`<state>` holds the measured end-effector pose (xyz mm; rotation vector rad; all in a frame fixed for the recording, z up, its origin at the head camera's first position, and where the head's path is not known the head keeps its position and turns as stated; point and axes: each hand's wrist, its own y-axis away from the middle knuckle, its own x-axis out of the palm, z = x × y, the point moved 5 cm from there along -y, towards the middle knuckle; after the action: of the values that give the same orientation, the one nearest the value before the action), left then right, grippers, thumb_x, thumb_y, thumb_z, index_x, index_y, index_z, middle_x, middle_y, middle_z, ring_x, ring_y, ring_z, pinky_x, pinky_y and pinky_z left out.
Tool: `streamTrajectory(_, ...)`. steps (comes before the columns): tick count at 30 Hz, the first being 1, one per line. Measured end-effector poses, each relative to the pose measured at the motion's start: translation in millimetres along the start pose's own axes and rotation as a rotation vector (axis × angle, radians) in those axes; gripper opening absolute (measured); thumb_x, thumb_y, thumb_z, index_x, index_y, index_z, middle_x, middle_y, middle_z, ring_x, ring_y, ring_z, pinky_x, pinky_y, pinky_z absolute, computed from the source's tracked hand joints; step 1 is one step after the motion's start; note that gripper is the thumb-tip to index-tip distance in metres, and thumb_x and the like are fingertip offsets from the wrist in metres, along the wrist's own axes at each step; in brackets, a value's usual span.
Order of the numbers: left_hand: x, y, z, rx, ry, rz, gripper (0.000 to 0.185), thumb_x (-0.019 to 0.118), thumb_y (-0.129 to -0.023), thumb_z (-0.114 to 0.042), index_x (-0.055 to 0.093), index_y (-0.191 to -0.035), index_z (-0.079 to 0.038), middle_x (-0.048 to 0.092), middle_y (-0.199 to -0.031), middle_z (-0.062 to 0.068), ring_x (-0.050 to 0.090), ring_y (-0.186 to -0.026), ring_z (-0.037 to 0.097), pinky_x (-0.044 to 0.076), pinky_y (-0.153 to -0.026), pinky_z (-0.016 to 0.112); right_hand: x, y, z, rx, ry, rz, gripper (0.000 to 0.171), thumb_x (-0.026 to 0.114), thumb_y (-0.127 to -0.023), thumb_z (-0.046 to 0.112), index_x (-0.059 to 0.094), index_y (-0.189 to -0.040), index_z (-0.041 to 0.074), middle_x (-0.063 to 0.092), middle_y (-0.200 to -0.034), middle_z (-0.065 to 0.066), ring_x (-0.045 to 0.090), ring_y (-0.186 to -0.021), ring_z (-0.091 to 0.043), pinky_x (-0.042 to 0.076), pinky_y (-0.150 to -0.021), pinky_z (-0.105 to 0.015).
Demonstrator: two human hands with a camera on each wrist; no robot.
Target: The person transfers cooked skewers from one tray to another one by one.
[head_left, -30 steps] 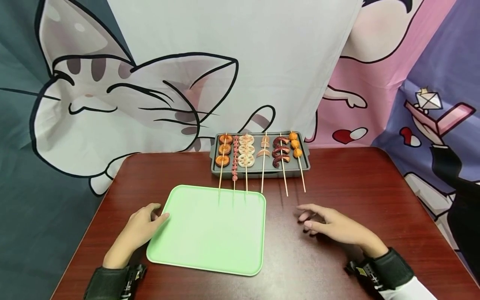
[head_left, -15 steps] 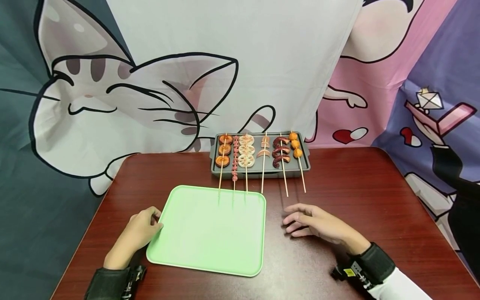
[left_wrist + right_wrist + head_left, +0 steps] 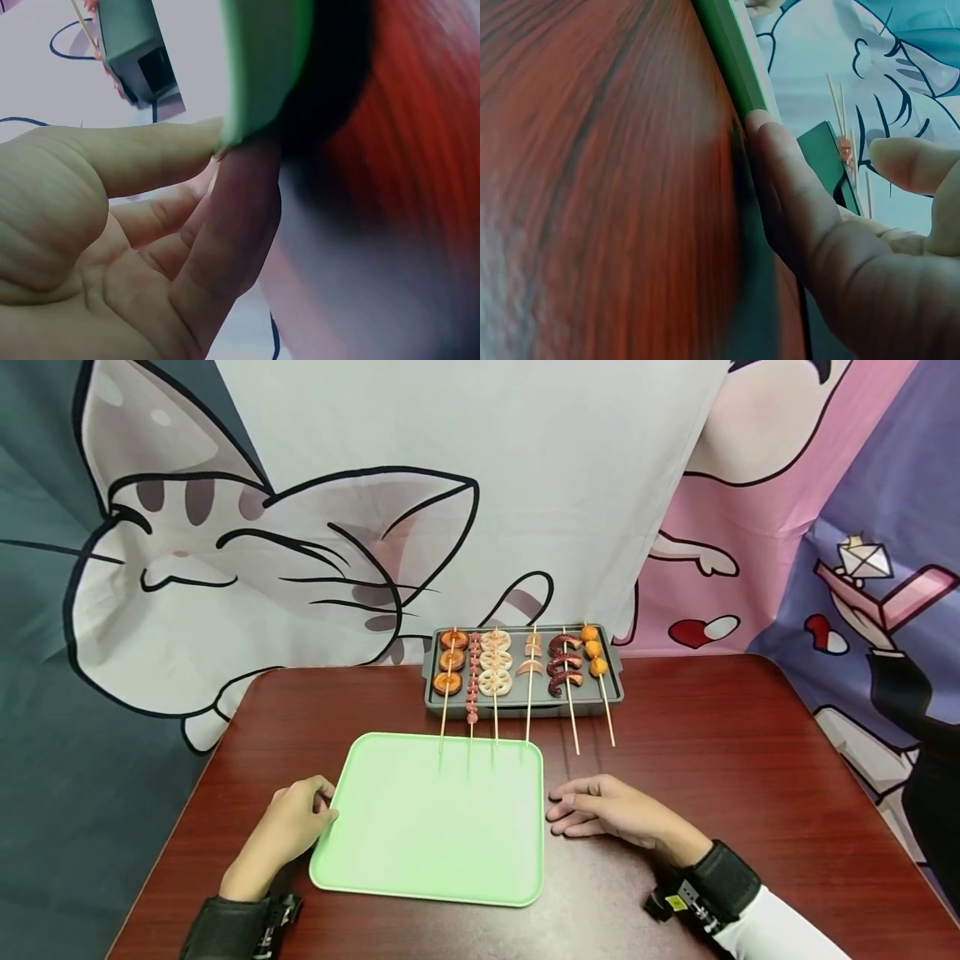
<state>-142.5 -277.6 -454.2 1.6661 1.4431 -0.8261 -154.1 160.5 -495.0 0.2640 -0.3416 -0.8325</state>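
A light green rectangular tray point(image 3: 427, 827) lies on the table in front of me in the head view. My left hand point(image 3: 292, 822) pinches its left edge between thumb and fingers; in the left wrist view the thumb point(image 3: 161, 154) is on one face and a finger point(image 3: 244, 210) on the other. My right hand point(image 3: 615, 814) is at the tray's right edge, fingers spread and loosely bent. From the right wrist, its fingertips point(image 3: 759, 124) show right at the tray rim point(image 3: 739, 67), with the thumb point(image 3: 907, 161) held away from it.
Behind the tray, a grey grill pan point(image 3: 536, 711) bears several skewers, including lotus slices point(image 3: 495, 682), octopus-like tentacles point(image 3: 565, 662) and orange balls point(image 3: 592, 649). Some stick ends reach over the tray's far edge. A printed curtain point(image 3: 585, 468) hangs behind the brown table point(image 3: 712, 727).
My left hand has come to the tray's edge and gripped it, and the tray has shifted slightly right and turned a little. My right hand has moved left to the tray's right edge.
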Motion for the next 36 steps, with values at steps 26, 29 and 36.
streamTrajectory(26, 14.4, -4.0, -27.8, 0.038, 0.032, 0.02, 0.017, 0.076, -0.087, 0.001, 0.062, -0.096, 0.001, 0.053, -0.072, 0.002, 0.049, -0.063, 0.015, 0.043, -0.058, 0.025, -3.9, -1.6, 20.2, -0.14, 0.664, -0.378, 0.023, 0.075, -0.089, 0.004, 0.068, -0.109, -0.005, 0.072, -0.087, -0.004, 0.069, -0.074, -0.011, 0.06, -0.065, -0.021)
streamTrajectory(29, 15.7, -4.6, -31.1, 0.039, 0.033, 0.025, 0.016, 0.076, -0.088, 0.001, 0.061, -0.095, 0.0, 0.053, -0.072, 0.002, 0.049, -0.062, 0.015, 0.043, -0.057, 0.025, -7.2, -0.5, 21.8, -0.13, 0.702, -0.417, 0.023, 0.079, -0.088, 0.006, 0.069, -0.107, -0.002, 0.071, -0.085, -0.002, 0.068, -0.072, -0.01, 0.059, -0.064, -0.021)
streamTrajectory(36, 19.4, -4.6, -37.0, 0.038, 0.038, 0.038, 0.017, 0.076, -0.089, 0.001, 0.06, -0.095, -0.001, 0.051, -0.071, 0.002, 0.048, -0.061, 0.015, 0.041, -0.057, 0.025, -13.7, 2.5, 21.3, -0.099, 0.745, -0.459, 0.024, 0.082, -0.086, 0.009, 0.068, -0.105, 0.002, 0.069, -0.085, 0.0, 0.065, -0.073, -0.008, 0.057, -0.064, -0.021)
